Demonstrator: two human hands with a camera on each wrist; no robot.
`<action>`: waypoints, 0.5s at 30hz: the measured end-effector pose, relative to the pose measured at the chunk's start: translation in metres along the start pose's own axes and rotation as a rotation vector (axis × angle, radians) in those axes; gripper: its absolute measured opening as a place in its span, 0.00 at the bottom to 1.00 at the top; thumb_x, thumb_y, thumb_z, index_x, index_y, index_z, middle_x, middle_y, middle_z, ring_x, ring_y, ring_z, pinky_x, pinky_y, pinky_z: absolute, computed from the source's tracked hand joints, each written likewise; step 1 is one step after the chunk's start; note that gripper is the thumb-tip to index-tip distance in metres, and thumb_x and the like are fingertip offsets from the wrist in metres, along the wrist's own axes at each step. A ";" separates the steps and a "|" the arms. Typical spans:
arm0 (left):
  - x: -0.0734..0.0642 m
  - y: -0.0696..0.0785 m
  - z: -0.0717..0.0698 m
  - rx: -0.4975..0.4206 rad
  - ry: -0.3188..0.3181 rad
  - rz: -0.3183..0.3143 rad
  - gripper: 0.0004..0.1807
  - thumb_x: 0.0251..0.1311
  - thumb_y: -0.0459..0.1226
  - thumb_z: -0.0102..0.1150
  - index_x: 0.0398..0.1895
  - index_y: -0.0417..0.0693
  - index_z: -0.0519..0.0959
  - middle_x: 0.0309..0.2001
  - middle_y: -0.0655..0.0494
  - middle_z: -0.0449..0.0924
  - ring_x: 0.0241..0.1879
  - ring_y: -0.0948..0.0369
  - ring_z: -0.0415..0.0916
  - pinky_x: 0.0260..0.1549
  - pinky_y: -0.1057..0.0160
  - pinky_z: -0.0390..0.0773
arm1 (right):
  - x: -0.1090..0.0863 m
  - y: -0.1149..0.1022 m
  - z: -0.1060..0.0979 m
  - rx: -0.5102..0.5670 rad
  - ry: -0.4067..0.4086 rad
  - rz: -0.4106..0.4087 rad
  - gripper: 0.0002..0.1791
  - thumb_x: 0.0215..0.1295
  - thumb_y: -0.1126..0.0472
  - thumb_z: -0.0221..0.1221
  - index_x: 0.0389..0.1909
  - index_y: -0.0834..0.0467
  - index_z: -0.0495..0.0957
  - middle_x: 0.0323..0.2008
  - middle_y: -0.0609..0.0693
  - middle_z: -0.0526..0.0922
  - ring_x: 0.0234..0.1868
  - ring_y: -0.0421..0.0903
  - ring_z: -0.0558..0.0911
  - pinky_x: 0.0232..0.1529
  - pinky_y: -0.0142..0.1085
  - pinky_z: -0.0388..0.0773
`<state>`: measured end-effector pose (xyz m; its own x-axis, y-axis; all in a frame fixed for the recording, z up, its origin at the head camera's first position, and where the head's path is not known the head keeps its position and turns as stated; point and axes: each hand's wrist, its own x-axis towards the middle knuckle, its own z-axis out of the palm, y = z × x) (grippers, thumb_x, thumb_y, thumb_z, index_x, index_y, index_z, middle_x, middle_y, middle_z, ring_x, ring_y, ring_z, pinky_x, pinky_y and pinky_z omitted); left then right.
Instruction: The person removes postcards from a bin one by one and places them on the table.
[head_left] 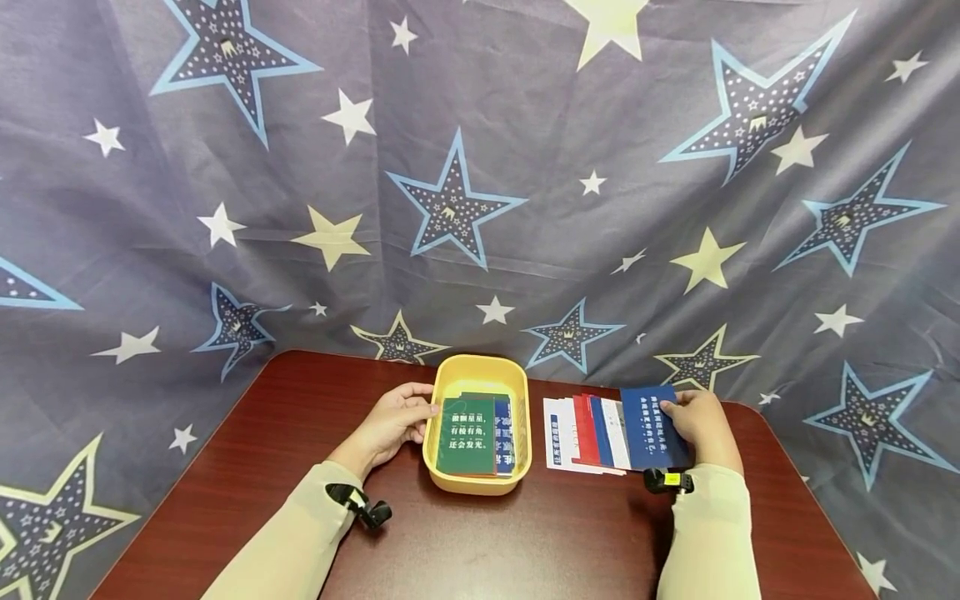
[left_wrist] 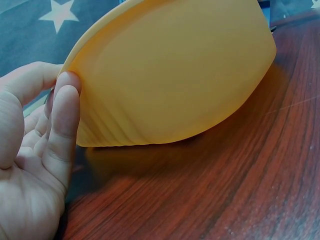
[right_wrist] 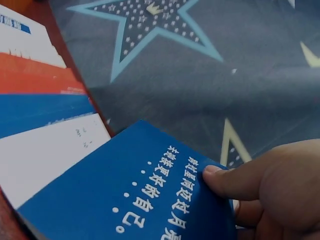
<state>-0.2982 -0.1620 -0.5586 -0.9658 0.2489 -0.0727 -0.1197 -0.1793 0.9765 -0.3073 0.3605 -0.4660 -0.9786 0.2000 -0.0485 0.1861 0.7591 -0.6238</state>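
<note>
A yellow plastic basket (head_left: 477,485) stands on the table, with a green card (head_left: 465,462) and a dark blue card (head_left: 503,417) lying in it. My left hand (head_left: 396,423) pinches the basket's left rim between thumb and fingers, as the left wrist view shows too. On the right, my right hand (head_left: 703,425) pinches the right edge of a blue card (head_left: 647,442) with white writing, thumb on top. That card overlaps a fanned row of white, red and blue cards, among them a white card (head_left: 558,458) at the left end and a red card (head_left: 584,427).
The dark red wooden table (head_left: 525,550) reaches back to a grey curtain (head_left: 322,167) printed with stars. A strip of table separates the basket from the fanned cards. Each wrist wears a small black camera, such as the left camera (head_left: 360,505).
</note>
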 end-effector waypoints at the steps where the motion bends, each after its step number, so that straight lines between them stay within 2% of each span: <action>1: 0.000 0.000 0.000 -0.001 0.000 0.000 0.33 0.75 0.28 0.67 0.78 0.31 0.67 0.32 0.59 0.85 0.21 0.68 0.79 0.20 0.73 0.82 | 0.001 0.003 0.001 0.011 -0.007 0.007 0.22 0.84 0.59 0.61 0.60 0.77 0.82 0.37 0.67 0.88 0.33 0.53 0.85 0.29 0.38 0.81; 5: -0.001 0.001 0.000 -0.004 0.000 -0.001 0.33 0.75 0.28 0.67 0.78 0.31 0.67 0.32 0.59 0.85 0.20 0.68 0.79 0.20 0.73 0.82 | 0.005 0.011 0.010 0.068 -0.038 0.045 0.22 0.85 0.59 0.62 0.60 0.76 0.83 0.34 0.62 0.87 0.29 0.47 0.83 0.27 0.37 0.83; 9: -0.001 0.001 0.000 -0.003 -0.001 0.001 0.33 0.75 0.28 0.68 0.78 0.31 0.66 0.32 0.59 0.85 0.20 0.68 0.79 0.20 0.73 0.82 | 0.009 0.016 0.021 0.097 -0.053 0.065 0.22 0.85 0.58 0.62 0.61 0.76 0.83 0.33 0.60 0.87 0.27 0.45 0.83 0.27 0.37 0.83; 15: -0.002 0.002 0.001 -0.009 -0.002 0.001 0.33 0.75 0.28 0.67 0.78 0.30 0.66 0.31 0.60 0.85 0.20 0.68 0.79 0.20 0.73 0.83 | 0.014 0.022 0.030 -0.010 -0.042 0.034 0.23 0.82 0.58 0.64 0.60 0.76 0.83 0.36 0.64 0.88 0.31 0.50 0.85 0.31 0.36 0.82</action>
<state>-0.2966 -0.1618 -0.5560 -0.9656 0.2502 -0.0712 -0.1206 -0.1880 0.9747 -0.3194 0.3612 -0.5042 -0.9745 0.1996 -0.1025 0.2199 0.7585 -0.6135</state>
